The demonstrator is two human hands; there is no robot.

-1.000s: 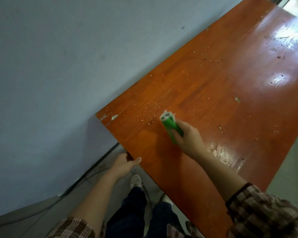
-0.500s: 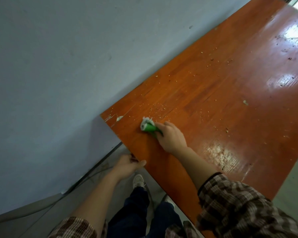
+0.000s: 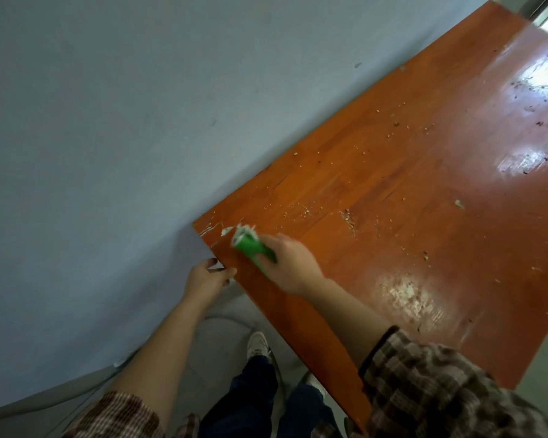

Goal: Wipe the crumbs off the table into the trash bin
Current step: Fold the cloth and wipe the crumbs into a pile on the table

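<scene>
An orange-brown wooden table (image 3: pixel 393 191) runs from the near left corner to the far right. Pale crumbs (image 3: pixel 304 211) lie scattered over it, thickest near the left corner. My right hand (image 3: pixel 293 267) is shut on a small green brush with white bristles (image 3: pixel 249 243), pressed on the tabletop close to the corner. My left hand (image 3: pixel 204 276) sits at the table's near edge just below that corner, fingers curled under the edge and thumb on top. No trash bin is in view.
A grey-blue wall (image 3: pixel 124 121) borders the table's left side. Grey floor, a cable (image 3: pixel 228 320) and my legs and shoes (image 3: pixel 257 343) lie below the table's near edge. Bright glare marks the far right of the tabletop.
My right hand has swept the brush leftward across the crumbs toward the table's corner. My left hand has stayed at the table's edge, now closer to the corner.
</scene>
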